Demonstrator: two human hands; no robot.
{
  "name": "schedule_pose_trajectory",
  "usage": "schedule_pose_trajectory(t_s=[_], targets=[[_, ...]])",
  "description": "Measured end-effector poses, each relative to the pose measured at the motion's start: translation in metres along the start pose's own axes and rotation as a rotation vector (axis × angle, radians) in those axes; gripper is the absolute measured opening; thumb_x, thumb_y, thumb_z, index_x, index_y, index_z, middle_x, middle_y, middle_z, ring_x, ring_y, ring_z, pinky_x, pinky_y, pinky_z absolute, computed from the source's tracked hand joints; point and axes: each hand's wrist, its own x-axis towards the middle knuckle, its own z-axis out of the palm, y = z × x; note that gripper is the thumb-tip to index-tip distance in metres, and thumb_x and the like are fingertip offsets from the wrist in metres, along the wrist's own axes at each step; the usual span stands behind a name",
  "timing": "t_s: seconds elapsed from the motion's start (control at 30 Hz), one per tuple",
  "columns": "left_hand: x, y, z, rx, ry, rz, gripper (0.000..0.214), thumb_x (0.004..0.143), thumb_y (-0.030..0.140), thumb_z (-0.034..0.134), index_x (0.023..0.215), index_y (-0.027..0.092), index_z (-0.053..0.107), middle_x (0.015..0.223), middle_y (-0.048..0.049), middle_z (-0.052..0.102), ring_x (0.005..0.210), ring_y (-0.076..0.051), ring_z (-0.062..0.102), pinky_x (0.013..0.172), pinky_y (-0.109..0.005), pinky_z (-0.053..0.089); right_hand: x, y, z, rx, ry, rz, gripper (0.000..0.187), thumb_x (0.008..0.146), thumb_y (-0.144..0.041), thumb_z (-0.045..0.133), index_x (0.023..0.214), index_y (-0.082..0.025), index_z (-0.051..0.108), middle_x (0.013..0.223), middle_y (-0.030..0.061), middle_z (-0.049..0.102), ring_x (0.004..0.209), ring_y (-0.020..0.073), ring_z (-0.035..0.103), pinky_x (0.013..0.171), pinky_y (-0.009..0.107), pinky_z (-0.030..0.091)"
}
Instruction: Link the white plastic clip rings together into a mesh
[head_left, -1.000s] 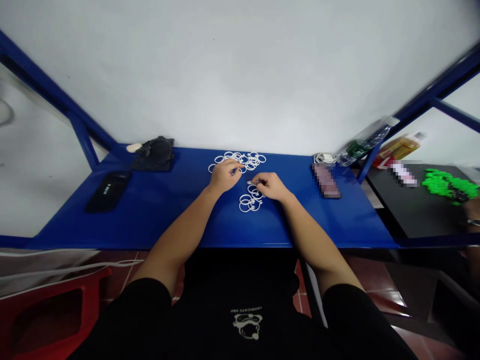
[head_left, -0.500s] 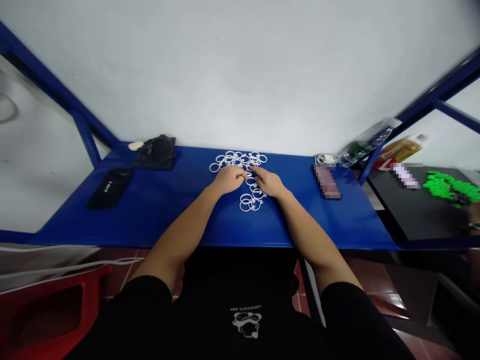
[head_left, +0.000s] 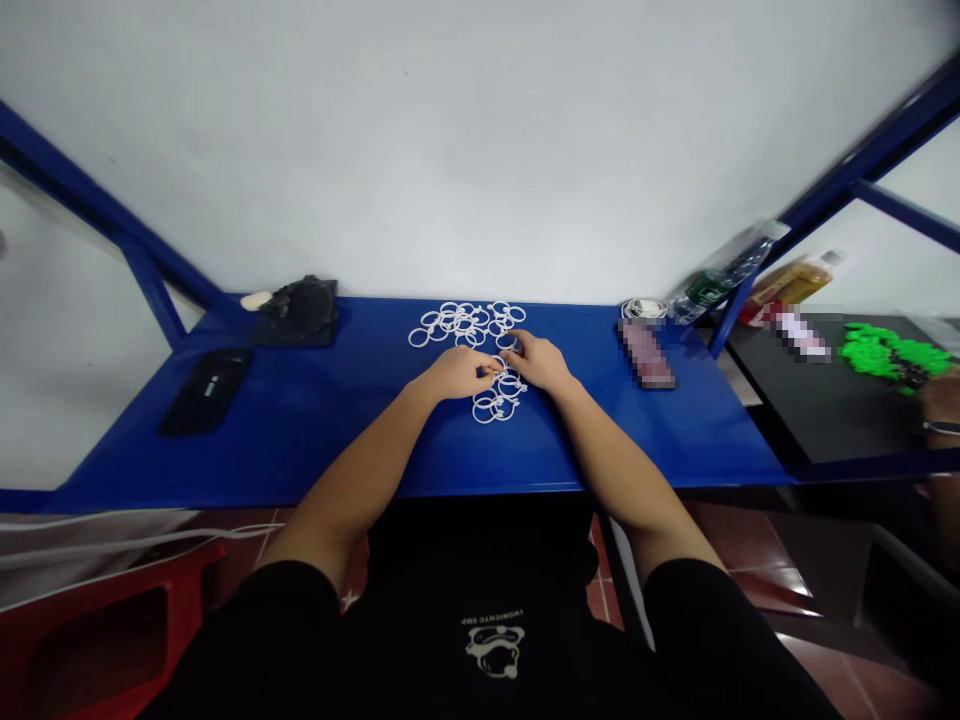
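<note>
A loose pile of white plastic rings lies at the back of the blue table. Closer to me sits a small cluster of linked white rings. My left hand and my right hand meet just above that cluster, fingertips pinched together on a white ring between them. The ring is mostly covered by my fingers.
A black phone lies at the left of the table, a black cloth bundle behind it. A blurred phone, a coiled white cable and a bottle stand right. Green parts lie on a black table beside another person's arm.
My left hand drew back from the far pile toward me and met my right hand over the near cluster. The camera tilted slightly.
</note>
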Motion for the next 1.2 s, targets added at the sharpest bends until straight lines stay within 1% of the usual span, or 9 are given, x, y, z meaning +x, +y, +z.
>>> schedule_pose_trajectory(t_s=[0.13, 0.37, 0.47, 0.6, 0.73, 0.83, 0.97, 1.07, 1.2], targets=[[0.001, 0.002, 0.001, 0.056, -0.027, 0.063, 0.018, 0.088, 0.023, 0.067, 0.094, 0.028, 0.084, 0.094, -0.0005, 0.081, 0.076, -0.016, 0.071, 0.075, -0.031, 0.054, 0.000, 0.001, -0.004, 0.002, 0.006, 0.049, 0.061, 0.095, -0.045, 0.072, 0.150, -0.023, 0.057, 0.103, 0.0056, 0.081, 0.100, 0.0277, 0.075, 0.083, 0.033, 0.053], [0.004, 0.003, 0.006, 0.081, 0.196, 0.051, 0.017, 0.096, 0.031, 0.070, 0.109, 0.024, 0.079, 0.115, -0.0058, 0.075, 0.102, -0.021, 0.071, 0.091, -0.036, 0.057, 0.000, -0.001, -0.011, -0.025, -0.006, 0.106, 0.050, 0.096, -0.051, 0.069, 0.137, -0.022, 0.069, 0.109, 0.0086, 0.081, 0.105, 0.0284, 0.074, 0.086, 0.034, 0.054], [0.004, 0.000, 0.007, 0.073, 0.138, 0.084, 0.027, 0.095, 0.033, 0.074, 0.121, 0.024, 0.076, 0.125, -0.0076, 0.074, 0.118, -0.025, 0.068, 0.104, -0.044, 0.055, 0.001, 0.001, -0.014, -0.057, -0.025, 0.128, 0.033, 0.095, -0.045, 0.067, 0.119, -0.024, 0.078, 0.111, 0.0084, 0.081, 0.105, 0.0275, 0.073, 0.085, 0.032, 0.053], [0.002, -0.002, 0.008, 0.042, 0.054, 0.026, 0.038, 0.092, 0.032, 0.077, 0.129, 0.025, 0.073, 0.113, -0.0058, 0.077, 0.107, -0.024, 0.070, 0.098, -0.043, 0.057, -0.001, 0.002, -0.014, -0.028, 0.007, 0.143, 0.022, 0.087, -0.028, 0.066, 0.104, -0.025, 0.080, 0.102, 0.0046, 0.081, 0.095, 0.0242, 0.073, 0.078, 0.029, 0.051], [0.002, 0.000, 0.009, -0.011, 0.069, 0.011, 0.042, 0.090, 0.033, 0.077, 0.132, 0.026, 0.072, 0.108, -0.0042, 0.078, 0.091, -0.019, 0.071, 0.090, -0.037, 0.058, -0.004, 0.002, -0.013, 0.100, 0.151, 0.044, 0.021, 0.087, -0.024, 0.060, 0.100, -0.022, 0.077, 0.085, 0.0026, 0.078, 0.079, 0.0198, 0.070, 0.074, 0.028, 0.049], [0.005, 0.000, 0.007, -0.003, 0.243, -0.007, 0.042, 0.094, 0.027, 0.073, 0.136, 0.023, 0.069, 0.110, -0.0053, 0.078, 0.086, -0.017, 0.069, 0.089, -0.036, 0.058, -0.008, -0.001, -0.012, 0.286, 0.241, -0.084, 0.022, 0.091, -0.031, 0.058, 0.103, -0.020, 0.072, 0.083, 0.0027, 0.075, 0.072, 0.0174, 0.066, 0.073, 0.028, 0.050], [0.006, -0.002, 0.003, 0.019, 0.407, -0.013, 0.043, 0.098, 0.024, 0.068, 0.141, 0.023, 0.065, 0.127, -0.0088, 0.072, 0.083, -0.014, 0.067, 0.091, -0.036, 0.058, -0.015, -0.008, -0.008, 0.415, 0.221, -0.209, 0.020, 0.092, -0.038, 0.057, 0.097, -0.021, 0.067, 0.085, 0.0026, 0.072, 0.069, 0.0166, 0.061, 0.069, 0.028, 0.050], [0.005, -0.003, 0.003, 0.030, 0.374, 0.033, 0.040, 0.100, 0.024, 0.066, 0.140, 0.023, 0.065, 0.132, -0.0093, 0.070, 0.085, -0.014, 0.067, 0.091, -0.036, 0.058, -0.018, -0.012, -0.005, 0.402, 0.155, -0.278, 0.016, 0.089, -0.032, 0.054, 0.095, -0.022, 0.065, 0.082, 0.0013, 0.070, 0.070, 0.0165, 0.060, 0.070, 0.028, 0.049], [0.005, -0.002, 0.006, 0.086, 0.260, 0.078, 0.020, 0.104, 0.023, 0.058, 0.113, 0.022, 0.076, 0.105, -0.0065, 0.076, 0.091, -0.018, 0.070, 0.086, -0.034, 0.056, -0.018, -0.012, -0.003, 0.379, 0.118, -0.300, 0.020, 0.089, -0.028, 0.051, 0.098, -0.022, 0.068, 0.083, 0.0016, 0.071, 0.072, 0.0172, 0.062, 0.073, 0.028, 0.050]])
